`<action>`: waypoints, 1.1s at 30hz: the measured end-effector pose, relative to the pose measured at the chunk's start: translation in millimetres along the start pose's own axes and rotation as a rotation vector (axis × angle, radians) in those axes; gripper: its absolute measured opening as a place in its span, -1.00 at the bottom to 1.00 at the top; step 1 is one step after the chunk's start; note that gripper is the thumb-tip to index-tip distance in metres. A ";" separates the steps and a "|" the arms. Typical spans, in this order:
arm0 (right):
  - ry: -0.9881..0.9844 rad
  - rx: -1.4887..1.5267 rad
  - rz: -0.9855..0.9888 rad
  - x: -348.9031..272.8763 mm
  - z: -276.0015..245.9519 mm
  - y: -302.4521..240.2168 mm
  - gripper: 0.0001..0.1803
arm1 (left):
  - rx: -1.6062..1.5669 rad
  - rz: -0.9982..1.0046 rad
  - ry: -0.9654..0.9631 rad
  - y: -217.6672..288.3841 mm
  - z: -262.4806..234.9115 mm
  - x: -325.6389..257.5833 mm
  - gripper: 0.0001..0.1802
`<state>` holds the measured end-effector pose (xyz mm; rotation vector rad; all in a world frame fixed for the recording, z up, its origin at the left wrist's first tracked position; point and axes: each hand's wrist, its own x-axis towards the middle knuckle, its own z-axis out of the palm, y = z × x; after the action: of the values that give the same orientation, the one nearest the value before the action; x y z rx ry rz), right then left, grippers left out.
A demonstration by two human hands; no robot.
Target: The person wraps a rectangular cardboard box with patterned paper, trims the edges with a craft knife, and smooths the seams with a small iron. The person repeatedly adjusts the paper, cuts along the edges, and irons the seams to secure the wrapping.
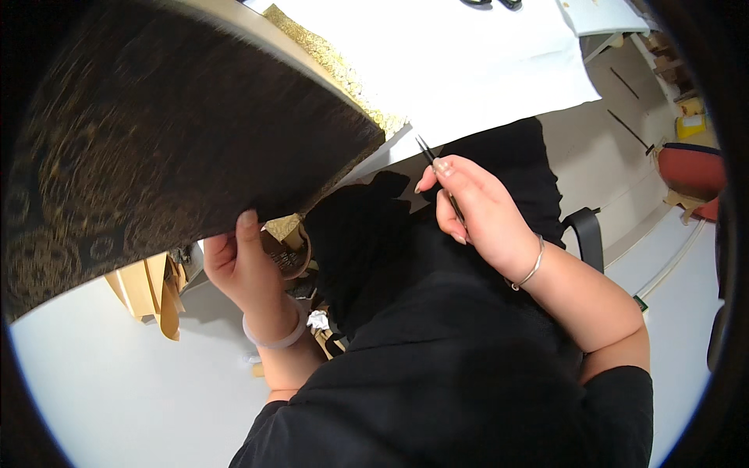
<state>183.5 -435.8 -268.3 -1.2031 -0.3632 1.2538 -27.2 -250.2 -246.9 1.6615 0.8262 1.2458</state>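
Note:
A large dark board (195,117) with a faint brown-gold pattern fills the upper left, tilted up from the table. My left hand (243,261) grips its near lower edge, thumb on the patterned face; the other fingers are mostly hidden behind it. My right hand (476,199) is closed around slim black tweezers (426,150), whose fine tips point up and left, a little short of the board's right corner. Behind the board's pale far edge, a glittery gold strip (335,66) lies on the white table covering (468,70).
Black-handled scissors (491,3) lie at the table's far edge, only partly in view. Under the board stand a round brown container (289,257) and tan paper pieces (148,292). A black chair armrest (585,238) is at my right, with a red item (690,171) beyond.

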 end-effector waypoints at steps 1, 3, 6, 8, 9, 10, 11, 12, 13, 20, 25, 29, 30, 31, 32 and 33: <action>-0.019 -0.002 0.033 -0.4 2.8 0.8 -0.67 | -0.032 -0.018 -0.069 3.9 -7.7 -2.5 -0.78; -0.072 -0.004 0.064 -1.5 8.8 9.7 -0.68 | 0.013 -0.007 -0.054 4.2 -18.5 -6.2 -0.76; -0.142 0.003 0.074 -2.0 14.2 14.8 -0.69 | 0.026 0.020 -0.062 0.8 -33.5 -8.2 -0.67; -0.127 0.007 0.056 -1.0 17.2 18.7 -0.68 | 0.012 0.026 -0.068 4.8 -33.6 -11.7 -0.64; -0.119 0.003 0.065 -0.7 17.9 19.6 -0.67 | 0.012 0.015 -0.062 5.7 -34.4 -12.1 -0.62; -0.110 -0.002 0.073 0.0 18.5 20.3 -0.67 | 0.011 0.003 -0.057 6.3 -35.5 -12.4 -0.59; -0.103 -0.009 0.079 0.7 18.7 20.1 -0.67 | 0.009 -0.005 -0.051 6.9 -35.9 -12.6 -0.57; -0.103 -0.007 0.080 1.0 18.9 19.9 -0.66 | 0.007 -0.001 -0.052 7.4 -35.9 -12.7 -0.56; -0.103 -0.006 0.082 1.2 19.0 19.5 -0.66 | 0.005 0.004 -0.055 7.9 -35.9 -12.7 -0.54; -0.120 -0.044 0.120 8.7 25.8 11.6 -0.70 | -0.039 -0.007 -0.108 6.2 -38.1 -10.5 -0.53; -0.110 -0.008 0.121 8.5 27.5 15.2 -0.69 | -0.109 0.004 -0.108 9.2 -33.6 -9.5 -0.59; -0.108 -0.007 0.117 8.8 27.9 17.2 -0.69 | -0.116 0.008 -0.114 9.4 -34.6 -9.5 -0.59; -0.106 0.017 0.119 8.9 26.9 17.8 -0.68 | -0.109 0.002 -0.111 9.7 -34.4 -9.5 -0.58; -0.104 0.042 0.120 9.1 25.6 18.5 -0.66 | -0.102 -0.003 -0.108 10.5 -34.0 -9.4 -0.57; -0.104 0.067 0.123 9.1 25.1 18.6 -0.64 | -0.092 -0.009 -0.104 11.7 -33.9 -9.5 -0.57; -0.106 0.062 0.132 8.8 25.0 18.0 -0.64 | -0.099 -0.006 -0.107 11.8 -33.9 -9.4 -0.56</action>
<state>157.7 -418.8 -276.8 -1.1246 -0.3242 1.4368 -62.3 -254.7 -235.8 1.6296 0.6932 1.1641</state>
